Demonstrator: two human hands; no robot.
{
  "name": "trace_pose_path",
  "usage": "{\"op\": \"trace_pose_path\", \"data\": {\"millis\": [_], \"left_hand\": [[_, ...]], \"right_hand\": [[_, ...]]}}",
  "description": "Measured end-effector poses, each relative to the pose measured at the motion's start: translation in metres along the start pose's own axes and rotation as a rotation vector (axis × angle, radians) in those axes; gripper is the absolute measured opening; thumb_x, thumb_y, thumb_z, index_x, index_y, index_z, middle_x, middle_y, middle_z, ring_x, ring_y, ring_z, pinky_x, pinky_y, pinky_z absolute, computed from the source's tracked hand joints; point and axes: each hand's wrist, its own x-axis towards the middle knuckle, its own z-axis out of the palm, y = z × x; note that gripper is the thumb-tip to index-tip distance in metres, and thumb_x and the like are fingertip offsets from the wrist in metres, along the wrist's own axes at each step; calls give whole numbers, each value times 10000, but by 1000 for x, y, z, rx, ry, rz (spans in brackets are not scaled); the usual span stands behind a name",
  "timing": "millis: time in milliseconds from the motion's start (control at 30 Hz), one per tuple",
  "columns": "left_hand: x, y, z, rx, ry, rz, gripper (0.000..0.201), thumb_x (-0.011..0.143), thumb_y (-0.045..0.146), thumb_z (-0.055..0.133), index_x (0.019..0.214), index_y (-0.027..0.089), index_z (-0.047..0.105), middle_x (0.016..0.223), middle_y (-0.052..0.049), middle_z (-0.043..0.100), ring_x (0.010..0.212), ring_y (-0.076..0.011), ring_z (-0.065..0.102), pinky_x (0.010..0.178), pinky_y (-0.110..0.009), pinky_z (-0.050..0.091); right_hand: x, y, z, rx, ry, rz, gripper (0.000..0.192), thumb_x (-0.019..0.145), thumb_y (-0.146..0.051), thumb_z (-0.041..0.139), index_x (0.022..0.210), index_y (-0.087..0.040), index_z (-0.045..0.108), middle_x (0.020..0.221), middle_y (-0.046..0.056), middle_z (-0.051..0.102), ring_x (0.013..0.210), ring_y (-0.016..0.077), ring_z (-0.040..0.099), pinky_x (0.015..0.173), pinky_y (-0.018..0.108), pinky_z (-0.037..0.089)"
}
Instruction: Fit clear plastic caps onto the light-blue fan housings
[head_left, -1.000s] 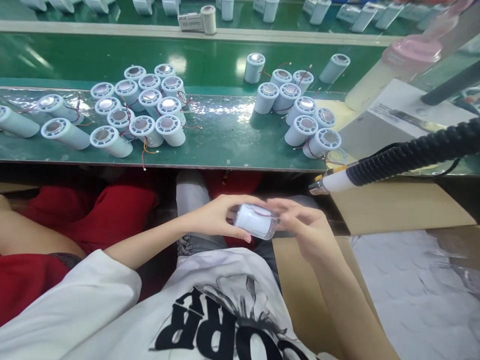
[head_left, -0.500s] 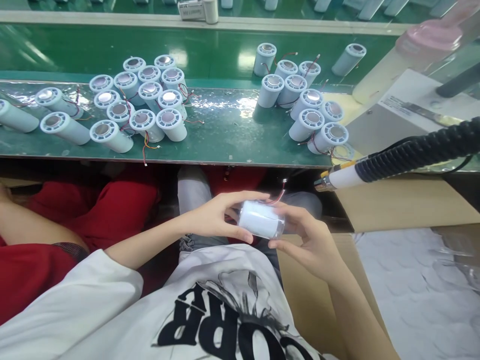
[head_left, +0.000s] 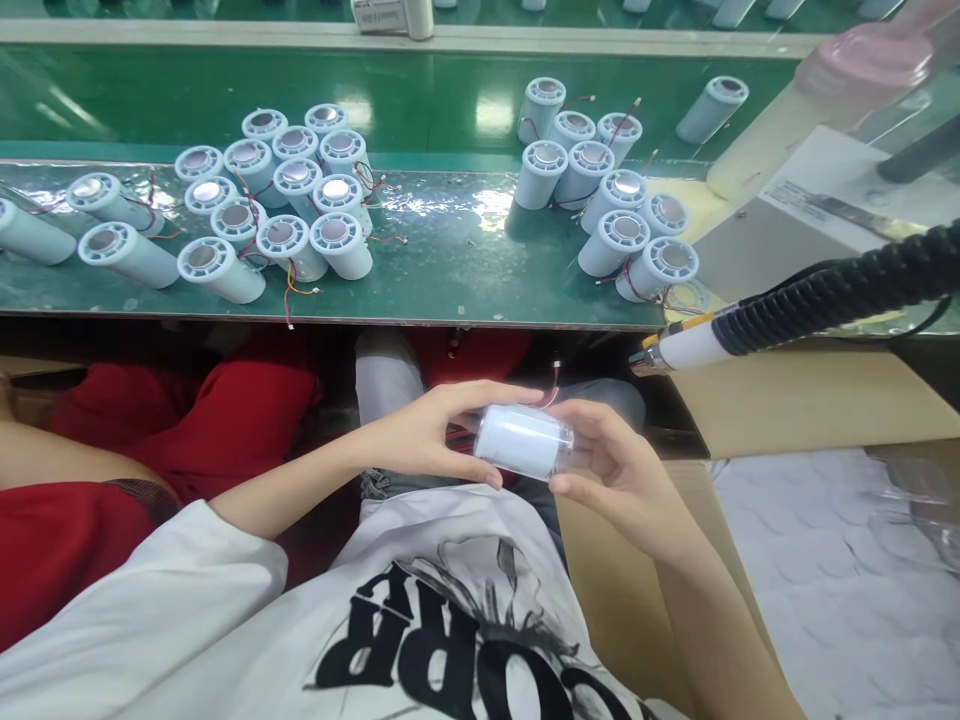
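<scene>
Over my lap lies a pale blue wired cylinder (head_left: pixel 517 438), tilted nearly sideways, with clear plastic around it. The clear plastic cover (head_left: pixel 566 450) sticks out past its right end. My left hand (head_left: pixel 442 435) is wrapped round the left end, thumb below and fingers above. The fingers of my right hand (head_left: pixel 611 460) close round the clear right end, its thumb beneath. Thin red and white wires (head_left: pixel 553 388) with a small white connector rise behind it. The fingertips on the far side are hidden.
Several similar wired cylinders (head_left: pixel 296 175) stand on the bench at left, and another group (head_left: pixel 589 165) at right. A black ribbed hose (head_left: pixel 825 285) with a white tip juts in from the right. Below it is a cardboard box (head_left: pixel 810 400). Another person's red clothing (head_left: pixel 247 410) is at left.
My right hand has shifted slightly right along the cylinder, and more of the clear end shows. The wires have swung a little to the left.
</scene>
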Motion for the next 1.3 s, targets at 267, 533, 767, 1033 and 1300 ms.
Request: {"op": "trace_pose_path", "data": {"millis": [267,533,767,1033,1300], "left_hand": [[5,-3,1,-2,-25,5,755,689,235,794,1371,290,475,1417,-105,498,1271,-258,510,978,-322,487],[8,-5,0,32,-53,15,794,668,208,806,1377,298,462,1423,-103,486,1288,-266,487,985,-336,484],[5,-5,-1,46,-62,27,797,669,204,806,1381,294,458,1422,-103,483,1317,-272,455,1017,-345,460],[5,-4,-4,99,-73,59,798,671,202,804,1385,285,457,1423,-104,487,1336,-283,433,1055,-373,430],[5,-3,-5,105,-88,86,824,650,173,815,1383,301,460,1427,-94,489,1342,-276,429,1075,-370,411]], "right_hand": [[1,1,2,125,43,88,396,777,-325,735,1109,-258,531,1079,56,672,932,201,661,727,277,575],[2,7,2,246,97,178,366,753,-394,735,1027,-237,551,856,17,658,706,160,650,598,271,589],[5,11,6,325,92,271,371,764,-456,701,979,-215,518,755,0,671,569,157,666,514,272,585],[6,16,10,416,45,366,494,766,-622,627,965,-198,470,606,18,678,484,173,658,414,214,511],[10,8,16,467,4,496,748,637,-784,606,1066,-192,452,566,13,661,407,161,609,344,196,454]]}}
